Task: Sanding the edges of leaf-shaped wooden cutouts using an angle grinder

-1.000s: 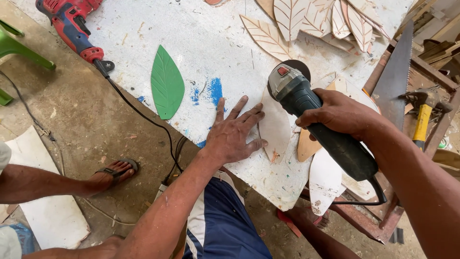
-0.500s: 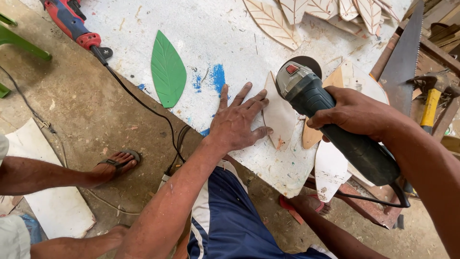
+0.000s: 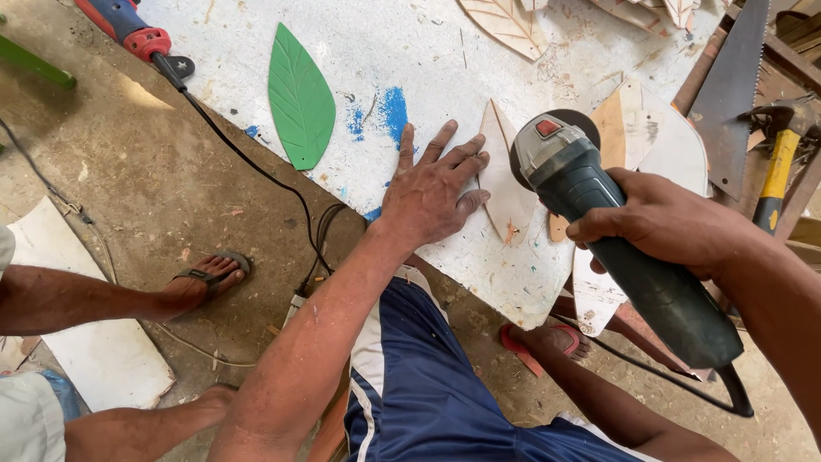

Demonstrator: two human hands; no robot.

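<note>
My left hand (image 3: 432,192) lies flat with fingers spread, pressing a white leaf-shaped wooden piece (image 3: 506,184) onto the white work table (image 3: 402,51). My right hand (image 3: 663,218) grips the dark green body of an angle grinder (image 3: 599,218). Its disc end rests at the leaf piece's right edge, just right of my left fingertips. More unpainted leaf cutouts (image 3: 633,128) lie under and behind the grinder.
A green painted leaf (image 3: 299,98) lies on the table to the left, beside blue paint smears (image 3: 392,111). A red-blue power tool (image 3: 128,30) with its black cable sits top left. A handsaw (image 3: 731,94) and yellow-handled hammer (image 3: 778,154) rest at right. Another person's legs are at left.
The view has drawn nearer to the table. The grinder has shifted slightly right along the leaf piece's edge; my left hand stays pressed on the piece.
</note>
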